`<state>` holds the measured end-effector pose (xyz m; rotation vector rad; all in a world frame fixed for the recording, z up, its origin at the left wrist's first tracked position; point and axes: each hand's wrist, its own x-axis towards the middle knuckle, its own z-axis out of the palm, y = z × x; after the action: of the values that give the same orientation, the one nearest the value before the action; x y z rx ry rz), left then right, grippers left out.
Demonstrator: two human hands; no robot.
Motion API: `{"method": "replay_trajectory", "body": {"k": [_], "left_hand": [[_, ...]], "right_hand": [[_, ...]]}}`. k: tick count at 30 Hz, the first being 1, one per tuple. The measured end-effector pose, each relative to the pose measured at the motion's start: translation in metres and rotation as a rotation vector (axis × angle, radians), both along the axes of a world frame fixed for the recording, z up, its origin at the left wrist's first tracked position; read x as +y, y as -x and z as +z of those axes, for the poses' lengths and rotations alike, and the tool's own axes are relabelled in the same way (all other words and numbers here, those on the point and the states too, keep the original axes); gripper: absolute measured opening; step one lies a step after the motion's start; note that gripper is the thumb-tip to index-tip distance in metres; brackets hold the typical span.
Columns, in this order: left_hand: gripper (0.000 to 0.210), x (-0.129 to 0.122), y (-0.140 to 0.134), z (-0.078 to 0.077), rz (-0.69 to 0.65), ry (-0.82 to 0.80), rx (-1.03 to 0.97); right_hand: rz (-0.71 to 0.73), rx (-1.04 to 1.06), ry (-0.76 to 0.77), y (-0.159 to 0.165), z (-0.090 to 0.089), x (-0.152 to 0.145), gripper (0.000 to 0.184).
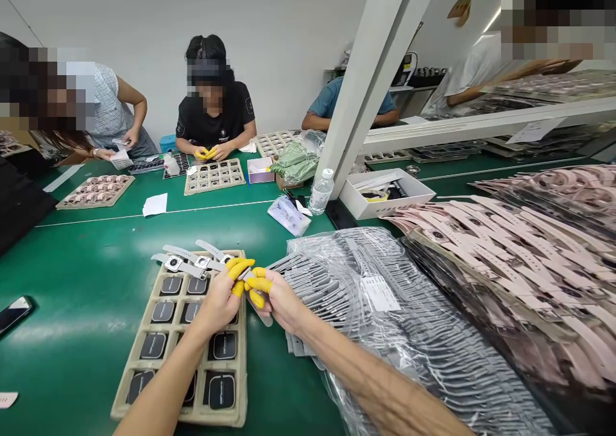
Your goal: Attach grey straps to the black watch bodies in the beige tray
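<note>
Near the middle of the frame, the left hand (219, 301) and right hand (279, 301) both pinched one grey strap (250, 274) tight, and a steady, straight push seemed best above the tray (240, 333).

**Where things lie on the table**

On the table (96, 275) a tray of watch bodies (144, 384) lies straight before the person. Finished watches (192, 261) rest across its far end. The left hand (219, 301) and right hand (282, 302) meet above the tray's far right corner, a strap (260, 314) between their fingers (240, 269). Right of the tray lies a bagged stack of straps (394, 320), and further right a heap of strapped watches (520, 256). A phone (14, 313) lies at the left edge. Behind stand a water bottle (321, 192) and an open box (385, 195); across the table, co-workers sit behind trays (214, 176).
</note>
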<state>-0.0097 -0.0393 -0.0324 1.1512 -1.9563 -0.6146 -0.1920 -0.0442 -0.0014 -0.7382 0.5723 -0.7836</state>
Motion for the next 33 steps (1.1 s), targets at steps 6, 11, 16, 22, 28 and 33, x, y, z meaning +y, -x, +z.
{"method": "replay_trajectory", "body": {"k": [6, 11, 16, 22, 28, 33], "left_hand": [[0.047, 0.004, -0.003, 0.014, -0.083, -0.088, 0.035], [0.049, 0.004, -0.01, 0.014, -0.094, -0.049, -0.133], [0.051, 0.004, -0.01, 0.011, -0.09, -0.017, -0.309], [0.05, 0.005, -0.009, 0.011, -0.076, -0.003, -0.289], [0.047, 0.003, -0.01, 0.008, -0.108, -0.046, -0.257], [0.046, 0.005, -0.01, 0.022, -0.104, -0.167, -0.063]], "right_hand": [[-0.019, -0.058, -0.068, 0.0, -0.004, -0.001, 0.039], [0.017, 0.0, -0.071, 0.002, -0.007, -0.002, 0.037], [0.076, 0.048, -0.068, 0.004, -0.008, -0.006, 0.042], [0.08, 0.035, -0.07, 0.006, -0.009, -0.007, 0.04], [0.117, 0.109, -0.032, 0.008, -0.01, -0.008, 0.037], [0.1, 0.028, -0.015, 0.007, -0.005, -0.007, 0.038]]}}
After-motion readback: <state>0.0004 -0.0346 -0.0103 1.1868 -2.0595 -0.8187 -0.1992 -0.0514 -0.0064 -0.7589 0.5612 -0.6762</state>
